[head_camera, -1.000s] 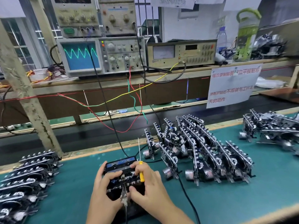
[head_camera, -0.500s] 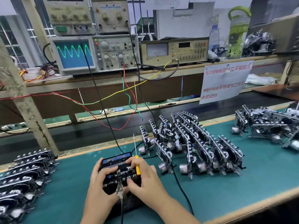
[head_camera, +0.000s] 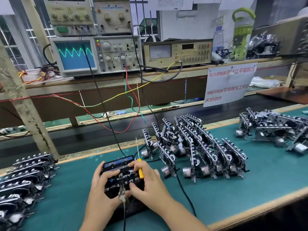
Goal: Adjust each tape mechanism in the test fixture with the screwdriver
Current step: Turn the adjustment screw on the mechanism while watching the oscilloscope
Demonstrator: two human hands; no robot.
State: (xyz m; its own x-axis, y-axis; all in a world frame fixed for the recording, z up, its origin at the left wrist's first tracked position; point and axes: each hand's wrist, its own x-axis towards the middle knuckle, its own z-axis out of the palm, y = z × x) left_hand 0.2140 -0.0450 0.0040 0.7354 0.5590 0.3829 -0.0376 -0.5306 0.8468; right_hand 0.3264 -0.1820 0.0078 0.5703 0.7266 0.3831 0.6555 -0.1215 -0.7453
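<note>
Your left hand [head_camera: 101,185] grips the tape mechanism [head_camera: 122,176] seated in the test fixture [head_camera: 133,207] near the desk's [head_camera: 250,185] front edge. Your right hand [head_camera: 148,180] presses it too, with the screwdriver [head_camera: 139,164] tucked between its fingers, blade pointing up and away. That parked blade could snag the black lead [head_camera: 106,114]. Uneven pressure may also knock the clip [head_camera: 122,193] loose and kill the oscilloscope [head_camera: 75,55] trace.

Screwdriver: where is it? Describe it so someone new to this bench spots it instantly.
Start at the oscilloscope with the green wave and follow its black lead down to the test fixture on the teal mat. The screwdriver sits in the right hand, thin shaft pointing up. It is the only yellow-handled thing there.
</note>
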